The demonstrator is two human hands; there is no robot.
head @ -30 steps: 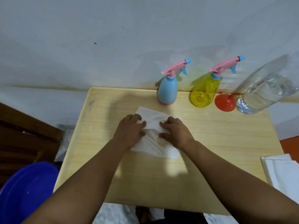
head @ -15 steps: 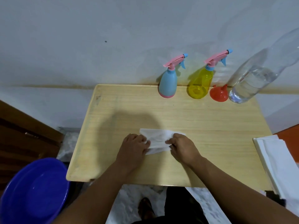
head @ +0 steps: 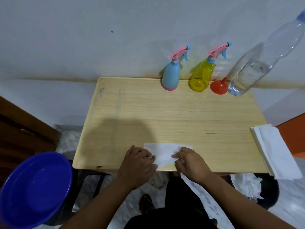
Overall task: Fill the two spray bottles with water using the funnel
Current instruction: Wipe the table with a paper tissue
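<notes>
A light-blue spray bottle [head: 170,75] and a yellow spray bottle [head: 202,75], both with pink triggers, stand at the back edge of the wooden table [head: 165,113]. A red funnel [head: 218,85] lies beside the yellow one, wide end down. To its right stands a tall clear water bottle [head: 257,63] holding some water. At the table's front edge, my left hand [head: 138,164] and my right hand [head: 191,162] both grip a white paper tissue [head: 163,153] with curled fingers.
A blue plastic basin [head: 33,189] sits low at the left of the table. A stack of white tissues [head: 277,151] hangs over the table's right edge. Crumpled tissues lie in a dark bin [head: 257,187] below right. A wall runs behind the table.
Both hands have drawn the tissue from the table's middle back to its front edge, and the tissue looks folded smaller. The view has pulled back, showing more of the table.
</notes>
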